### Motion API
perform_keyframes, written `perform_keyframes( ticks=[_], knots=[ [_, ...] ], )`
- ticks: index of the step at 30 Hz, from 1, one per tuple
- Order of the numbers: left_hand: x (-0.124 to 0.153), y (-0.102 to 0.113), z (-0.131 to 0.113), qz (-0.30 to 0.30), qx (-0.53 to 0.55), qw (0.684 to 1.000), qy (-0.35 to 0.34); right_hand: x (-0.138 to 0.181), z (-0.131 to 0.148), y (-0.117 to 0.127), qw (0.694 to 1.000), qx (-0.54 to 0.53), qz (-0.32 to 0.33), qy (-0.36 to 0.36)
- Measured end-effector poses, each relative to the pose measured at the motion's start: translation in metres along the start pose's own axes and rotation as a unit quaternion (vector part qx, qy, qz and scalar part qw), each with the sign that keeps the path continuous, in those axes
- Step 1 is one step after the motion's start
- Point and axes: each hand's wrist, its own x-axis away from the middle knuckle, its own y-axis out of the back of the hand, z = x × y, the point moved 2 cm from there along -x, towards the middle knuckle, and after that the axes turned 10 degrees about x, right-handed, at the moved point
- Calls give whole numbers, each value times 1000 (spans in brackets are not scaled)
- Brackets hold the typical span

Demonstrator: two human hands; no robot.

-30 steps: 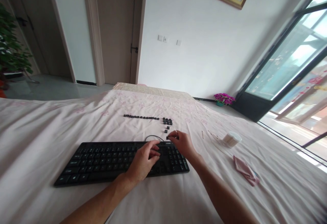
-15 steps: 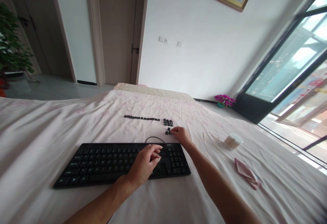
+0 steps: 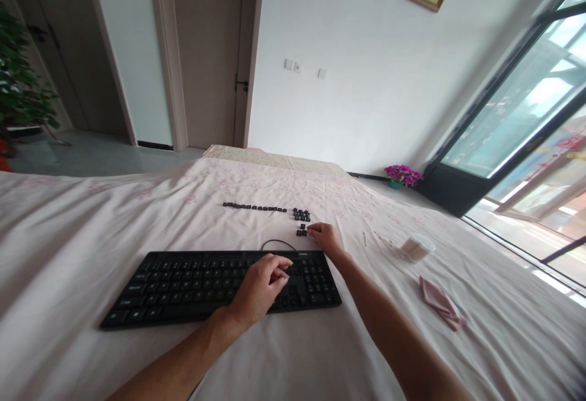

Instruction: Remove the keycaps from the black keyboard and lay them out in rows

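Right hand (image 3: 326, 239) has moved from the keyboard (image 3: 196, 285)'s far edge to just beyond it, and the small keycap group (image 3: 299, 233) there now counts three, so one more cap is laid out. Right fingertips pinched nearly together beside that group; can't tell if they grip a cap. Left hand (image 3: 264, 279) unchanged over keyboard's right part, half-curled, thumb apart from fingers, nothing visible in it. Keycap block (image 3: 301, 215) and keycap row (image 3: 260, 208) lie farther beyond keyboard
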Motion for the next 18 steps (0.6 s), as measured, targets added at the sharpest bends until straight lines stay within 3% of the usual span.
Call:
perform_keyframes(
  ticks=[7,9,12,18],
  knots=[
    [0,-1,3,21,-12,1000,1,21,14,38,997,-79,-21,14],
    [0,-2,3,38,-8,999,5,38,26,54,990,-111,-11,81],
    [-1,-1,2,65,-16,998,9,70,46,72,984,-72,7,161],
    [-6,-2,-3,154,-135,979,-7,119,62,69,951,-191,138,199]
  ],
)
